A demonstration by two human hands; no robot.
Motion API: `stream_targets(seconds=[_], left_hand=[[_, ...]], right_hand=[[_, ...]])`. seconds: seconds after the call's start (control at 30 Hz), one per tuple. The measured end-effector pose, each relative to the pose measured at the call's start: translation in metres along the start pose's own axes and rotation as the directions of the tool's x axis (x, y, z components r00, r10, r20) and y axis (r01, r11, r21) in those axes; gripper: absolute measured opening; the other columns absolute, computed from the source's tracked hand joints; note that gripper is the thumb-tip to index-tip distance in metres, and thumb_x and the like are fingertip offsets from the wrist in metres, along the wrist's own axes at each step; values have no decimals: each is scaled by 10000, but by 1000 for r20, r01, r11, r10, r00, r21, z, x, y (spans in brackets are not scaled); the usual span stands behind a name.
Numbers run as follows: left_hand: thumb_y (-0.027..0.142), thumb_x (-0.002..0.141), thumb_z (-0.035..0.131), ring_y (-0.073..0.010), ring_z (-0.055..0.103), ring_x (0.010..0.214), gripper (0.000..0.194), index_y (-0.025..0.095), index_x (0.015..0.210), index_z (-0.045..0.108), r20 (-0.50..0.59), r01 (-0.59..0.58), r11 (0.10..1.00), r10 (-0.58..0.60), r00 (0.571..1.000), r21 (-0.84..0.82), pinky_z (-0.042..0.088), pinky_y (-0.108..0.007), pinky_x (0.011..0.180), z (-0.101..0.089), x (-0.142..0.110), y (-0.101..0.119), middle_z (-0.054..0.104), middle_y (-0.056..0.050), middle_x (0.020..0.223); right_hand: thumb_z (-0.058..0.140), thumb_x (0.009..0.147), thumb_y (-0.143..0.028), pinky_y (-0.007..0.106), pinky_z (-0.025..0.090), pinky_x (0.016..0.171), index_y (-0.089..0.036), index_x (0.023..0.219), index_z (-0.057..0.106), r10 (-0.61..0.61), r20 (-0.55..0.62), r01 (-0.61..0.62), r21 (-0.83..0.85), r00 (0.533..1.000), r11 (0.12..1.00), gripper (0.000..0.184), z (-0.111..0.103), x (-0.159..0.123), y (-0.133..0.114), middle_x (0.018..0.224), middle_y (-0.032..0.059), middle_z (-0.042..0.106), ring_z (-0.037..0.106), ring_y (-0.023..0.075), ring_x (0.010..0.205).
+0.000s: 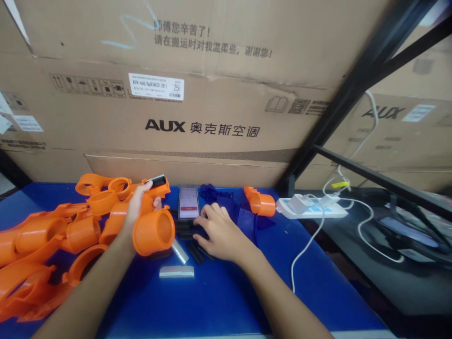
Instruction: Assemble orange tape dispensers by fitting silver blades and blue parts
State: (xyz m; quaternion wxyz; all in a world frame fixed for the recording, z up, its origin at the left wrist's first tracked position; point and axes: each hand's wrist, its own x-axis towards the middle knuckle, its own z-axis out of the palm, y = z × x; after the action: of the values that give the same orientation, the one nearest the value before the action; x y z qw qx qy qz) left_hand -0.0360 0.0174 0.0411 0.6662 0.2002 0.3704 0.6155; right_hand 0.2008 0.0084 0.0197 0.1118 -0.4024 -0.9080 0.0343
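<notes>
My left hand is closed around an orange plastic part with a round, cup-like end. A short black piece with a silvery edge lies along the top of this part, by my thumb. My right hand rests low over several black strips, its thumb and forefinger apart at their ends. Whether the fingertips touch a strip is hard to see. Nearby on the blue tabletop lie a silver strip and a second silver strip.
Orange plastic parts are heaped on the left. A phone lies behind the black strips, with dark blue plastic pieces and one orange part to its right. A power strip with white cables sits beside the black frame. Cardboard boxes stand behind.
</notes>
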Motion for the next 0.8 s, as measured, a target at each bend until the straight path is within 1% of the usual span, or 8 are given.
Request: stream_targets(seconds=[0.07, 0.17, 0.27, 0.33, 0.5, 0.63, 0.73, 0.8], left_hand=[[484, 781, 757, -123, 499, 406, 336, 202, 749, 578, 0, 16, 999, -16, 1000, 34, 461, -230, 397, -2, 2, 4, 484, 36, 490], [546, 769, 736, -128, 467, 395, 408, 219, 659, 519, 38, 77, 993, -81, 996, 86, 430, -240, 383, -7, 6, 6, 441, 28, 454], [605, 774, 684, -118, 403, 360, 493, 230, 564, 444, 107, 159, 971, -180, 978, 181, 368, -245, 363, -11, 8, 5, 405, 14, 420], [610, 773, 669, -115, 393, 351, 505, 228, 536, 438, 119, 180, 955, -212, 970, 236, 350, -243, 365, -11, 10, 4, 407, 5, 414], [627, 746, 681, -112, 388, 354, 536, 226, 489, 435, 102, 173, 932, -216, 971, 318, 347, -240, 374, -8, 14, -4, 402, 0, 394], [614, 748, 703, -121, 411, 367, 540, 229, 494, 421, 132, 113, 932, -168, 977, 344, 354, -234, 382, -9, 18, -9, 415, 1, 385], [600, 756, 712, -130, 429, 361, 535, 234, 512, 409, 131, 113, 936, -164, 978, 332, 354, -238, 379, -12, 21, -13, 423, 5, 377], [583, 765, 715, -131, 436, 355, 515, 237, 532, 412, 118, 103, 944, -147, 982, 314, 344, -234, 376, -12, 22, -16, 422, 13, 373]], right_hand=[[654, 961, -348, 391, 355, 868, -195, 1076, 719, -1, 29, 1, -12, 1000, 1000, 202, 2, 0, 0, 1079, 113, 570, 472, 271, 1029], [629, 977, -360, 387, 349, 845, -188, 1024, 725, 5, 48, -3, -33, 999, 999, 202, 4, 1, -2, 1060, 115, 577, 476, 268, 1012], [594, 999, -382, 391, 345, 831, -186, 1084, 717, 57, 6, -57, -68, 998, 996, 246, 4, 2, -1, 1089, 129, 590, 481, 276, 1013], [570, 1011, -396, 400, 344, 832, -185, 1127, 709, 117, -33, -120, -106, 993, 987, 279, 4, 3, 3, 1130, 146, 601, 486, 291, 1033], [529, 1025, -415, 442, 347, 901, -180, 1231, 698, 238, -83, -250, -192, 968, 949, 355, 8, 3, 16, 1286, 180, 621, 486, 342, 1172], [478, 1040, -480, 446, 357, 892, -175, 1175, 726, 336, -91, -348, -212, 938, 913, 415, 8, 4, 23, 1212, 180, 685, 537, 343, 1143], [470, 1029, -556, 452, 361, 881, -177, 1135, 736, 407, -118, -424, -222, 906, 878, 475, 6, 3, 26, 1157, 187, 708, 562, 350, 1104], [459, 1020, -605, 466, 357, 909, -170, 1137, 733, 404, -139, -426, -224, 904, 876, 527, 6, 3, 28, 1175, 198, 704, 556, 360, 1125]])
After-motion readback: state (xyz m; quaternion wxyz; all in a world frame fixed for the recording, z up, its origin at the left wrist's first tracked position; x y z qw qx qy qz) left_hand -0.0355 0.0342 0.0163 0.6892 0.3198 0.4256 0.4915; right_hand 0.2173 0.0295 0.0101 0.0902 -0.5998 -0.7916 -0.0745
